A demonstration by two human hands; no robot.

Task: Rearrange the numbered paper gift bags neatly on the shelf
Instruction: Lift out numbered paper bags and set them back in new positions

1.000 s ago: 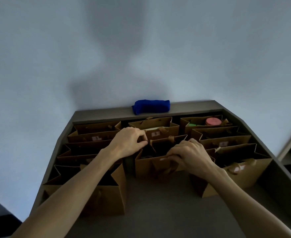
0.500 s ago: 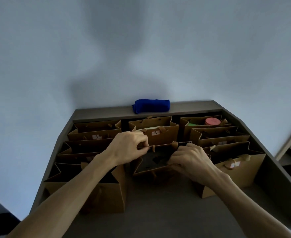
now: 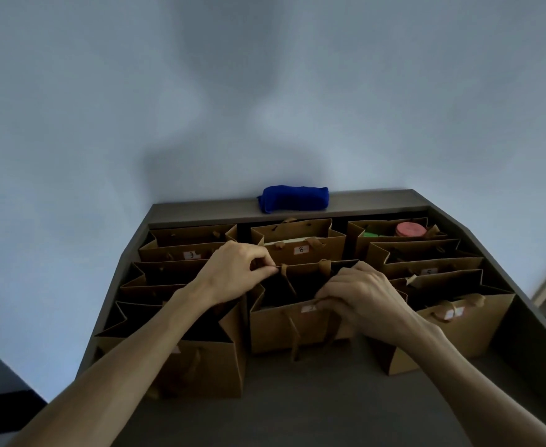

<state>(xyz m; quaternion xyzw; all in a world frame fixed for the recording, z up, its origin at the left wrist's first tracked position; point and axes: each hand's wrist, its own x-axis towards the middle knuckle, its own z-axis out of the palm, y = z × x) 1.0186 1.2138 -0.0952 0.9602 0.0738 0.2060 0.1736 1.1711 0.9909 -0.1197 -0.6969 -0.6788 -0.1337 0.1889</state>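
Several brown paper gift bags with white number labels stand in rows on a grey shelf (image 3: 297,398). The middle front bag (image 3: 284,330) stands upright between my hands. My left hand (image 3: 233,272) pinches its back rim at the left corner. My right hand (image 3: 362,298) grips its front rim beside the label. Behind it stands bag 8 (image 3: 300,250). Bag 3 (image 3: 187,253) is at the back left, bag 5 (image 3: 429,269) on the right.
A folded blue cloth (image 3: 294,198) lies on the shelf's back ledge against the wall. The back right bag holds a pink round lid (image 3: 409,229) and something green. More bags stand at the front left (image 3: 200,362) and front right (image 3: 459,327).
The middle bag tipped back half a second ago and now stands upright again, closer to me. Both hands stayed on its rims and shifted slightly toward me.
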